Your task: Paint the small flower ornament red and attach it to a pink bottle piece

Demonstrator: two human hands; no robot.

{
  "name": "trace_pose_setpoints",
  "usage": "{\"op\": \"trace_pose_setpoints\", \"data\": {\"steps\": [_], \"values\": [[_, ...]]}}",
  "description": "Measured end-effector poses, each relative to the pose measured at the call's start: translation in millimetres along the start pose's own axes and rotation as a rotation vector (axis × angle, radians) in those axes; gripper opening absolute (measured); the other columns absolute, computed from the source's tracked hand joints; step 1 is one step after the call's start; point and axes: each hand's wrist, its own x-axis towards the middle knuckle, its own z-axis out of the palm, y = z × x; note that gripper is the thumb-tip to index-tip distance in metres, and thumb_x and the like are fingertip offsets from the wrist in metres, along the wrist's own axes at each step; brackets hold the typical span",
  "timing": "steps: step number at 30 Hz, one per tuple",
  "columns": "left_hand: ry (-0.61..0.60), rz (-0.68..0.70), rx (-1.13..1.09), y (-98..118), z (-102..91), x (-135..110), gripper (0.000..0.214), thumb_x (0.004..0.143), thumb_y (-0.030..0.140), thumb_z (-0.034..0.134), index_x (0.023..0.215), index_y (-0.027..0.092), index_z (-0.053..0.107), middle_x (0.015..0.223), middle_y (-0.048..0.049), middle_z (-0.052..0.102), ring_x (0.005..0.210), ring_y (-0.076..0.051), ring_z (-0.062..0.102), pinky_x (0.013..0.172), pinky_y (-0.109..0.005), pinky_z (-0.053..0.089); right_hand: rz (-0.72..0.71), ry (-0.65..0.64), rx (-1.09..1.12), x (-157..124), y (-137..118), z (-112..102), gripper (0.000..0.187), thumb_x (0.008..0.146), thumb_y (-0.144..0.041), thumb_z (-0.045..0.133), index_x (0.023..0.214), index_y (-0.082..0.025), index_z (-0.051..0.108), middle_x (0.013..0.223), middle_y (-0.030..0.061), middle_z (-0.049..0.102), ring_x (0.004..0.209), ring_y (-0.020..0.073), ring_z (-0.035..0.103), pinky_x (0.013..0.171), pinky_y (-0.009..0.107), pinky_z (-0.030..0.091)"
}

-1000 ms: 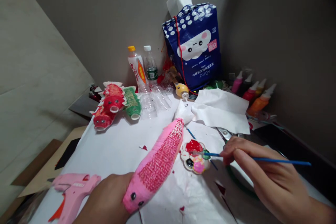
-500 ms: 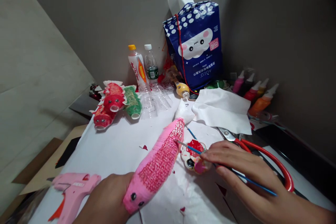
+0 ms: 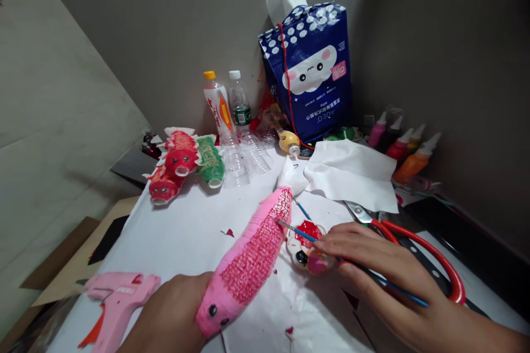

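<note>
The surface (image 3: 182, 237) is covered in white paper and runs back into a corner of the room. At its far edge stands a blue tissue pack (image 3: 308, 74), with two bottles (image 3: 227, 102) to its left and a row of paint tubes (image 3: 399, 146) along the right edge. A white tissue sheet (image 3: 351, 174) lies in front of the pack. Near the left edge lie red and green painted fish (image 3: 182, 162), and at the near left corner a pink glue gun (image 3: 114, 303).

Across the middle, tilted from the near edge up toward the far side, is the pink fish (image 3: 250, 259), its scales dotted red. The left hand (image 3: 169, 322) comes in from the near edge, wrist low, fingers curled around the head end of the fish, holding it fast.

The right hand (image 3: 381, 273) reaches in from the near right corner, forearm flat, fingers pinched closed on a thin blue brush (image 3: 327, 245). The brush tip touches the fish near its tail. Just beneath the fingers sits a small paint tray (image 3: 306, 237), and red scissors (image 3: 414, 248) lie just behind the hand.
</note>
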Motion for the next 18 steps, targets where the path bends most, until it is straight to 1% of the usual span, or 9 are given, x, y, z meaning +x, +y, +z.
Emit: {"op": "trace_pose_setpoints", "data": {"steps": [3, 8, 11, 14, 18], "values": [[-0.04, -0.002, 0.009, -2, -0.7, -1, 0.024, 0.083, 0.034, 0.051, 0.07, 0.023, 0.068, 0.079, 0.0033, 0.074, 0.075, -0.022, 0.065, 0.06, -0.023, 0.047, -0.013, 0.007, 0.007, -1, 1, 2, 0.05, 0.083, 0.001, 0.06, 0.125, -0.024, 0.064, 0.111, 0.0044, 0.078, 0.105, 0.0209, 0.072, 0.094, 0.032, 0.061], [-0.073, -0.008, 0.069, 4, -3.8, -1, 0.024, 0.084, 0.036, 0.051, 0.072, 0.025, 0.069, 0.078, 0.0039, 0.072, 0.074, -0.021, 0.064, 0.061, -0.023, 0.046, 0.015, 0.004, 0.043, -1, 5, 4, 0.043, 0.086, -0.001, 0.059, 0.121, -0.023, 0.067, 0.11, 0.0044, 0.078, 0.106, 0.02, 0.072, 0.093, 0.032, 0.061], [-0.065, -0.003, 0.084, 7, -4.3, -1, 0.024, 0.084, 0.037, 0.053, 0.069, 0.024, 0.067, 0.075, 0.0039, 0.072, 0.072, -0.021, 0.065, 0.061, -0.024, 0.045, 0.016, -0.015, 0.054, -2, 7, 4, 0.043, 0.089, -0.002, 0.056, 0.125, -0.023, 0.065, 0.112, 0.0043, 0.077, 0.108, 0.0197, 0.071, 0.096, 0.034, 0.059], [-0.044, -0.005, 0.086, 6, -3.7, -1, 0.024, 0.084, 0.037, 0.054, 0.068, 0.024, 0.067, 0.076, 0.0045, 0.073, 0.072, -0.021, 0.066, 0.059, -0.024, 0.044, 0.043, -0.049, 0.079, -5, 9, 4, 0.042, 0.09, -0.003, 0.056, 0.126, -0.024, 0.064, 0.112, 0.003, 0.077, 0.109, 0.0184, 0.069, 0.098, 0.033, 0.057], [-0.049, 0.015, 0.068, 0, -1.9, 0, 0.021, 0.083, 0.032, 0.057, 0.067, 0.024, 0.068, 0.074, 0.0055, 0.072, 0.07, -0.019, 0.066, 0.059, -0.023, 0.043, 0.021, -0.031, 0.075, -8, 10, 3, 0.042, 0.089, -0.001, 0.056, 0.125, -0.019, 0.064, 0.114, 0.0044, 0.076, 0.11, 0.0161, 0.067, 0.101, 0.029, 0.054]]}}
